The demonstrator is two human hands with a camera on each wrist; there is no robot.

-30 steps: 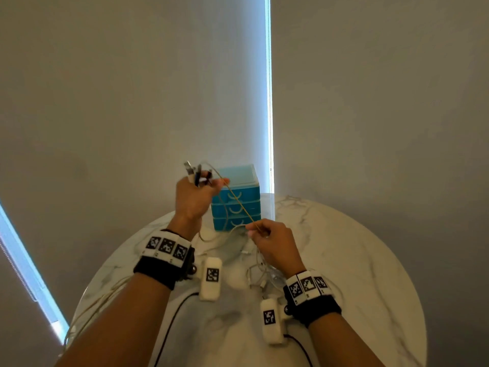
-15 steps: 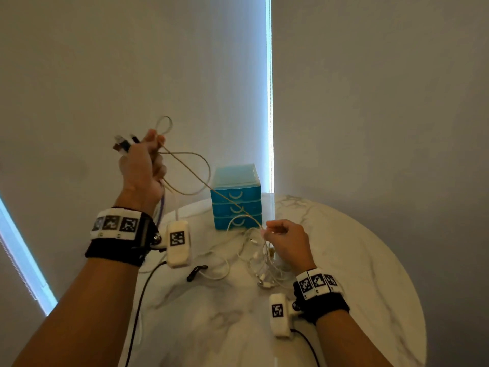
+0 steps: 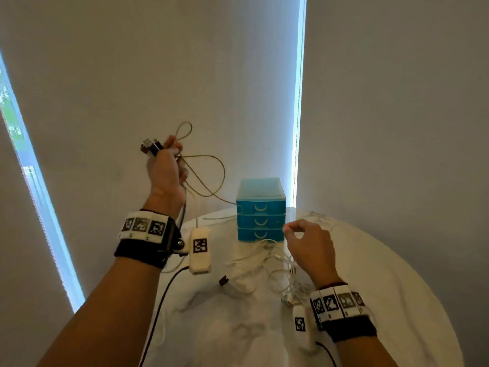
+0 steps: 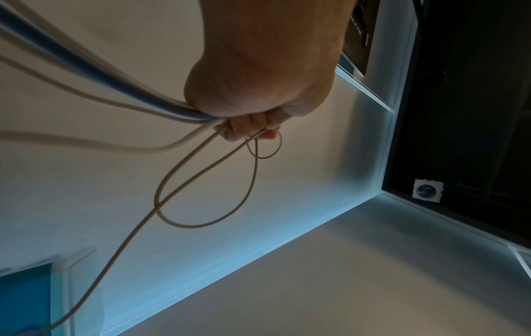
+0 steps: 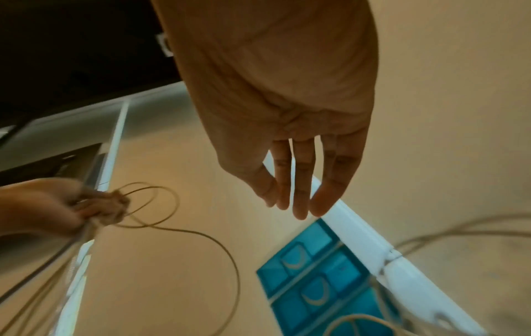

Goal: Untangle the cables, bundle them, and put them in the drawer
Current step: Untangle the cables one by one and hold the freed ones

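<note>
My left hand is raised to the left of the blue drawer unit and grips several cable ends, with the plugs sticking out above the fist. A thin beige cable loops from that fist down toward the drawers. The left wrist view shows the fist closed round a blue cable and pale cables. My right hand hovers over the tangle of white cables on the table. Its fingers are straight and hold nothing. All three drawers look closed.
The round white marble table carries the drawer unit at its far edge. A black plug lies near the tangle. Black leads from the wrist cameras trail over the near side. Blinds and wall stand behind.
My left hand rose up and to the left, pulling the cable ends and the beige cable away from the tangle. My right hand let go of the cable it pinched and opened.
</note>
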